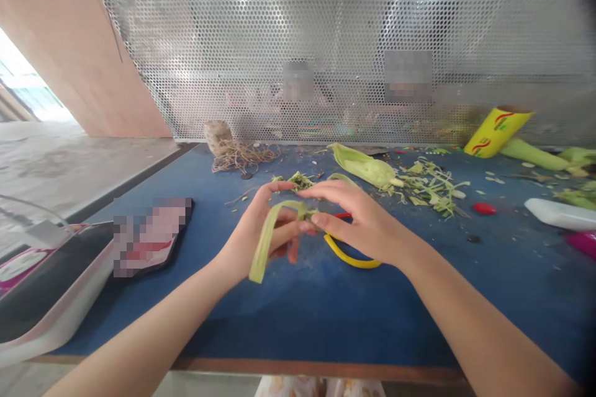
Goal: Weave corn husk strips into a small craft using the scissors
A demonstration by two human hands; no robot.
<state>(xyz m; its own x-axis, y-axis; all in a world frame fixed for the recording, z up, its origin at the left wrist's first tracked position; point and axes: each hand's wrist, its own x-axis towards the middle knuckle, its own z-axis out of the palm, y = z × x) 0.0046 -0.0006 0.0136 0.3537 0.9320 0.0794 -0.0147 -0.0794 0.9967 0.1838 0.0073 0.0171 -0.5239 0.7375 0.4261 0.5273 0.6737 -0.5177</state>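
Observation:
A pale green strip of corn husk [261, 254] arches over my left hand [244, 242] and hangs down across its back. The fingers of that hand are closed on the strip's inner end. My right hand [367, 217] comes in from the right, its thumb pressed to the same end; its other fingers are partly hidden. Between the hands the held end is blurred. Beneath my right hand lies a tool with a curved yellow handle [351, 257] and a bit of red; its working end is covered. Just beyond sits a larger green corn husk [365, 169].
Shredded husk [433, 189] is scattered at right, near a yellow tube [497, 131], a red object [485, 208] and a white object [559, 214]. Tangled twine [239, 156] lies back left. A phone [161, 232] and a tray-like device [56, 298] are left. A perforated metal screen [261, 25] stands behind.

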